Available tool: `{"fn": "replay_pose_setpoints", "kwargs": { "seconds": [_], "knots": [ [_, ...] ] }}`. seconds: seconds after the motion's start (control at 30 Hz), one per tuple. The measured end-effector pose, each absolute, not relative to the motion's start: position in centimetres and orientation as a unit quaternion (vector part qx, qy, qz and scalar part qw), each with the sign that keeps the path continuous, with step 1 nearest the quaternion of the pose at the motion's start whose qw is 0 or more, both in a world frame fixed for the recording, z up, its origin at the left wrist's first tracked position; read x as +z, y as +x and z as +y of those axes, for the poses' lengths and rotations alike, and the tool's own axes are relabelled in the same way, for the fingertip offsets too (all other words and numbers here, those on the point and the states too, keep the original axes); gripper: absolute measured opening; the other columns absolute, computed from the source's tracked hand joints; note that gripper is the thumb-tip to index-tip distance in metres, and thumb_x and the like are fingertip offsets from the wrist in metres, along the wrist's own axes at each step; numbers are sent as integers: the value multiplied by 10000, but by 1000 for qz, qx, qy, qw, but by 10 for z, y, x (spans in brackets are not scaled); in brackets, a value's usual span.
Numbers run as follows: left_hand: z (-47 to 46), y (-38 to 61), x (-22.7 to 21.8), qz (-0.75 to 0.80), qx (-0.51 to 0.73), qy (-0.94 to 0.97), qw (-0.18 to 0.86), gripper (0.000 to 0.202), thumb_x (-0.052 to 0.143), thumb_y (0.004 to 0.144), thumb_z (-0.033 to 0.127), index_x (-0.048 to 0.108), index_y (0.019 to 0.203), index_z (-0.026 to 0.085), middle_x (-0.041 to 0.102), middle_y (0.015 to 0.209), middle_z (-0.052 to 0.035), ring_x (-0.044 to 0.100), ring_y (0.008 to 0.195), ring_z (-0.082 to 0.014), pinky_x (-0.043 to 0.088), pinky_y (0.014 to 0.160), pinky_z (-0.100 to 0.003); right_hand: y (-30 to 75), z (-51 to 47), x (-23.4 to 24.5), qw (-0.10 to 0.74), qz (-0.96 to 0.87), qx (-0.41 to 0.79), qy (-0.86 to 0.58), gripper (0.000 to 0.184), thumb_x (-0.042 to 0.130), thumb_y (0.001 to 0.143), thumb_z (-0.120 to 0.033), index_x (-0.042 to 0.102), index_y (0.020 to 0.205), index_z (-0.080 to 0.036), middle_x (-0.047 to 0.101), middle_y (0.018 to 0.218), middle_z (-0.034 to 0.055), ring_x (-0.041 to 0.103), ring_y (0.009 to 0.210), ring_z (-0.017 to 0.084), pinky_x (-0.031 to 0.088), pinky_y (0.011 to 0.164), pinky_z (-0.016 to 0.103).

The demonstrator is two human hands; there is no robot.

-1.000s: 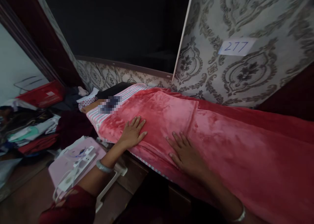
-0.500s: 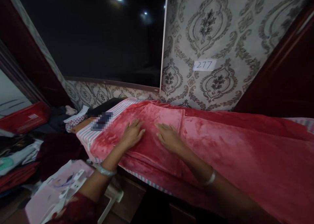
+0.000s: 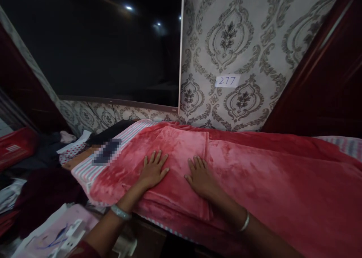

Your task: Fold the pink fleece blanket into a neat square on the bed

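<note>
A plush red-pink blanket [image 3: 268, 179] is spread along a long surface against the wall. Toward its left part, a section is folded over into a layered panel [image 3: 181, 141] with a straight right edge. On this folded part my left hand [image 3: 153, 172] lies flat, its fingers spread. My right hand [image 3: 201, 178] rests palm down near the panel's right edge, fingers stretched out and slightly apart. Neither hand grips the fabric. A striped cloth [image 3: 85, 171] shows from under the blanket at the left end.
A blurred dark item [image 3: 106, 151] lies on the striped cloth. Behind, a large television [image 3: 113, 47] hangs low on the patterned wall. At lower left are a pink box [image 3: 53, 231], a white power strip [image 3: 72, 235] and piled clothes [image 3: 48, 190]. A paper label [image 3: 227, 81] reads 277.
My right hand has moved right across the folded blanket, toward the panel's edge. The left hand stays flat with its fingers more spread. The camera view has shifted slightly.
</note>
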State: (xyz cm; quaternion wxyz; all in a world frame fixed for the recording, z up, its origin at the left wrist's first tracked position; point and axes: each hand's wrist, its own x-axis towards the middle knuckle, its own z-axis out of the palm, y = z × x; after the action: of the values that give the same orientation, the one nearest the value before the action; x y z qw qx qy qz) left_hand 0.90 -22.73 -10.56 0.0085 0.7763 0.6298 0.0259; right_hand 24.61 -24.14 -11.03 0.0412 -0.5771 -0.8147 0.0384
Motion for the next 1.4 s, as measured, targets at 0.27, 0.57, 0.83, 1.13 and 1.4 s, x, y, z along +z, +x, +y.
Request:
{"fn": "replay_pose_setpoints", "kwargs": {
  "seconds": [0.27,0.57,0.83,1.13,1.4],
  "knots": [
    [-147,6,-46,600,144,786,-26,443,334,1000,292,584,1353,193,565,1449,-112,486,1370,-244,381,1140,-403,213,-179,-47,131,-814,55,-562,554,399,987,-349,425,1504,-154,432,1549,152,364,1431,289,200,1182,481],
    [-104,40,-100,653,44,756,-12,593,282,1004,476,336,1553,260,244,1656,-84,174,1532,-323,224,1165,-666,230,-127,-104,95,-748,57,-654,700,360,990,-575,323,1569,-184,225,1642,174,157,1525,322,74,1197,507],
    [-102,35,-98,655,26,755,17,611,280,999,492,310,1563,258,206,1667,-81,147,1537,-326,216,1166,-662,254,-131,-97,58,-741,46,-667,711,416,975,-526,380,1527,-80,329,1590,225,222,1501,338,111,1190,491],
    [-40,47,-71,612,62,788,5,580,312,999,454,339,1546,261,249,1656,-69,163,1537,-281,93,1213,-616,237,-68,-72,116,-773,15,-624,614,364,1002,-533,348,1554,-264,309,1625,109,173,1521,289,74,1194,541],
    [-13,42,-113,629,53,775,25,639,258,989,555,326,1555,266,269,1652,-80,168,1531,-327,209,1166,-661,286,-63,-123,90,-698,39,-709,711,329,978,-621,380,1542,-191,298,1618,173,201,1507,345,167,1167,537]
  ]
}}
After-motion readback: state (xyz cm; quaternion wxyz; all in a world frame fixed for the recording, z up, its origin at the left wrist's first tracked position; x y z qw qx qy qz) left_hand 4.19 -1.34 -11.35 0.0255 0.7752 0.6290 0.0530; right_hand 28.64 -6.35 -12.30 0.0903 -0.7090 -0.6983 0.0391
